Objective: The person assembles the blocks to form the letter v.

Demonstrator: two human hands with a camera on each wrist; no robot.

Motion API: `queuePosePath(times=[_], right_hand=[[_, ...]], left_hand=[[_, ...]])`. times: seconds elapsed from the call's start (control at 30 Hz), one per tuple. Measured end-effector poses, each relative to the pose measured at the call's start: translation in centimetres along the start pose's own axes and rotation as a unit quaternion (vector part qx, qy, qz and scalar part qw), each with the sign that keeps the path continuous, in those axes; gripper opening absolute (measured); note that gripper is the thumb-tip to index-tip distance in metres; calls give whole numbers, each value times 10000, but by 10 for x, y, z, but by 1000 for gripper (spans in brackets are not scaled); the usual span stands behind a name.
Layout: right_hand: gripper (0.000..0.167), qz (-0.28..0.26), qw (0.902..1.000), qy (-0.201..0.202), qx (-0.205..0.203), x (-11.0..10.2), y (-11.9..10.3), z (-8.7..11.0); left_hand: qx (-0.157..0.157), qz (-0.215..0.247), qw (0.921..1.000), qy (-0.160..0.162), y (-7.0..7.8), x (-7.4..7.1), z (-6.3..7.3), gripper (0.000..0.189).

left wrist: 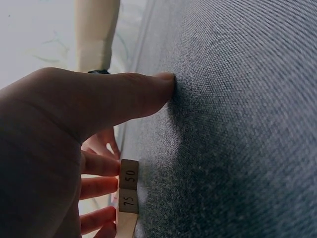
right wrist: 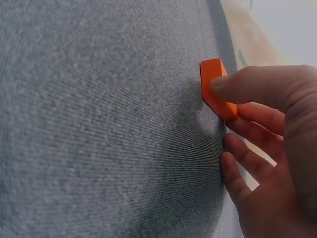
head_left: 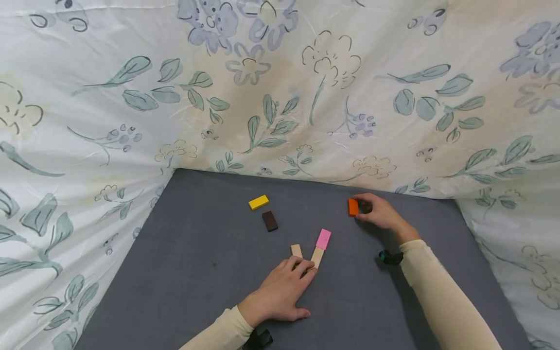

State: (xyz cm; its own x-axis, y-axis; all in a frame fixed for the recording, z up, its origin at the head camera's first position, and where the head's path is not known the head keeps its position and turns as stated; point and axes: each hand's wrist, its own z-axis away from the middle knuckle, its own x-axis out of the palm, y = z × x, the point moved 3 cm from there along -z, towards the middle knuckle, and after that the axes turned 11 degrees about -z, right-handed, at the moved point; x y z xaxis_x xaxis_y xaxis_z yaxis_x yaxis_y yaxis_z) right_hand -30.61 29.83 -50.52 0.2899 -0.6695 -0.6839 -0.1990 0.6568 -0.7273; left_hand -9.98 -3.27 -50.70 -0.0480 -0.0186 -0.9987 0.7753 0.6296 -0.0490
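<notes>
My right hand (head_left: pixel 379 212) pinches an orange block (head_left: pixel 352 207) between thumb and fingers at the far right of the table. In the right wrist view the thumb lies on the near face of the orange block (right wrist: pixel 213 91), which rests on the cloth. My left hand (head_left: pixel 284 290) is spread low over the table, its fingertips at two plain wooden blocks (head_left: pixel 296 250). The left wrist view shows ends printed 50 (left wrist: pixel 129 174) and 75 (left wrist: pixel 128 200) by the fingers, while the thumb rests on the cloth. A pink block (head_left: pixel 323 239) lies end to end with the right-hand wooden one.
A yellow block (head_left: pixel 258 202) and a dark brown block (head_left: pixel 270 221) lie apart from the others, farther back and left. Grey cloth (head_left: pixel 183 262) covers the table. A flowered curtain (head_left: pixel 245 121) hangs along the back and sides.
</notes>
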Motion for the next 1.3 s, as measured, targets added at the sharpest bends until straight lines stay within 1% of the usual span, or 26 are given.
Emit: queuePosePath(times=[0.33, 0.5, 0.7, 0.9, 1.3], right_hand=[[59, -122, 9997, 195, 54, 4, 2, 2], [59, -124, 9997, 191, 40, 4, 5, 2], [61, -135, 9995, 241, 135, 4, 5, 3], [61, -145, 9991, 302, 243, 4, 3, 6], [61, -165, 9989, 379, 242, 7, -6, 13]], left_hand=[[-15, 14, 10000, 4, 1, 1, -1, 93], [-17, 34, 10000, -22, 1, 1, -1, 92], [-21, 46, 10000, 1, 1, -1, -1, 92], [-26, 50, 10000, -36, 1, -1, -2, 93], [-14, 21, 10000, -16, 1, 0, -2, 93]])
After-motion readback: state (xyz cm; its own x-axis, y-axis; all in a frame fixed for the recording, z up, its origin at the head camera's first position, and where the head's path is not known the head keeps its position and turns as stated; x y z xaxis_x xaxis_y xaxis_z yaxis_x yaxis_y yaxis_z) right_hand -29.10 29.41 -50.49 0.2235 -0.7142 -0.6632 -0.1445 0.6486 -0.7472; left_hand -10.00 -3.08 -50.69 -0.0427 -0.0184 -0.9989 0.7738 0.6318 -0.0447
